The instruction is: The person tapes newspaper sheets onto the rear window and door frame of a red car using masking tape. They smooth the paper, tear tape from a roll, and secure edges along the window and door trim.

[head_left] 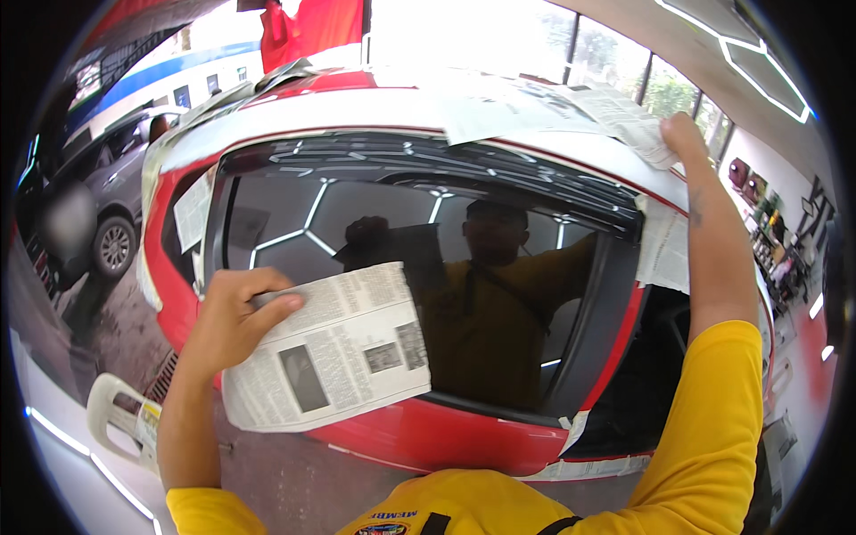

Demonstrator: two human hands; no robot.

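Observation:
My left hand (239,316) is closed on a folded newspaper sheet (341,374), with the thumb over its upper left corner. That sheet hangs in front of the dark side window (508,348) of a red car (446,437). My right arm reaches up to the roof edge, where my right hand (684,138) is closed at the end of another newspaper sheet (624,116) lying along the roof. Its fingertips are partly hidden. More newspaper (508,111) covers the roof beside it. The window reflects a person and ceiling lights.
Newspaper pieces (664,241) are stuck along the window pillar and lower door. A white plastic chair (111,419) stands at lower left. Beyond it is a grey car (116,196). Shelved bottles (780,259) line the right wall. Red cloth (312,36) hangs at the back.

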